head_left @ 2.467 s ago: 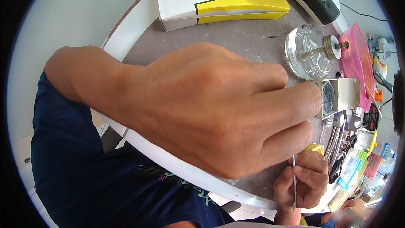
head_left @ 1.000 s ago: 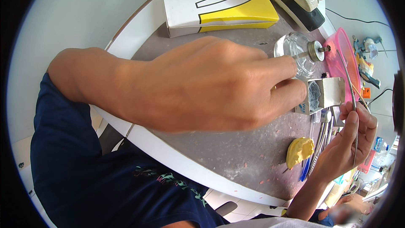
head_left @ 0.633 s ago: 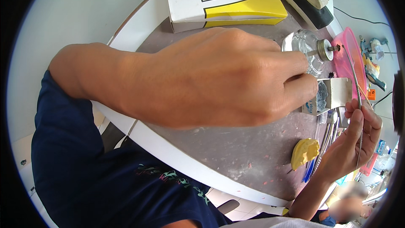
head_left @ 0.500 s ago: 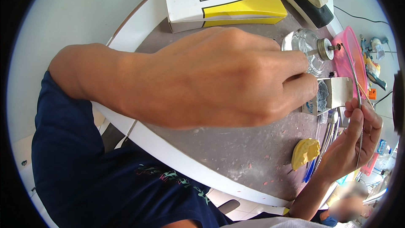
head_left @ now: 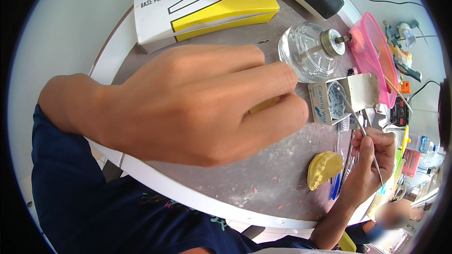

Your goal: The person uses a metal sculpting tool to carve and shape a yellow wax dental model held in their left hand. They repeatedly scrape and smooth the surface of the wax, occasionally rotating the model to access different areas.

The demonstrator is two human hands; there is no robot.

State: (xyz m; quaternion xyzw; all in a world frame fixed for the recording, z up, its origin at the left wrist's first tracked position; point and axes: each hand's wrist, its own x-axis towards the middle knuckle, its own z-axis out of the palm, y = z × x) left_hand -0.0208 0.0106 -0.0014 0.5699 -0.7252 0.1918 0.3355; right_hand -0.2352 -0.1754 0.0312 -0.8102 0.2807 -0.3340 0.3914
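Large and close at the centre is the back of my left hand [head_left: 197, 106], fingers curled closed. A yellow piece [head_left: 265, 105] shows in the gap between them; most of it is hidden. At the right, my right hand [head_left: 367, 164] pinches a thin metal wax carver [head_left: 356, 118] like a pen. Its tip is at the blue wax [head_left: 335, 101] in the small open carton [head_left: 318, 104], though I cannot tell how firmly it touches. Near that hand, a yellow dental cast [head_left: 325, 170] with teeth rests on the grey tabletop [head_left: 254, 193].
A glass spirit lamp [head_left: 301, 54] stands behind the carton, no flame visible. Beyond are a pink basket [head_left: 369, 42] and a white-and-yellow box [head_left: 207, 9]. Several slim tools and a blue pen [head_left: 335, 186] lie beside the cast. Another person [head_left: 393, 216] is at lower right.
My right hand has moved down and the carver's tip has gone from beside the lamp's wick to the blue wax. In the picture, my left hand and the table things sit further left.
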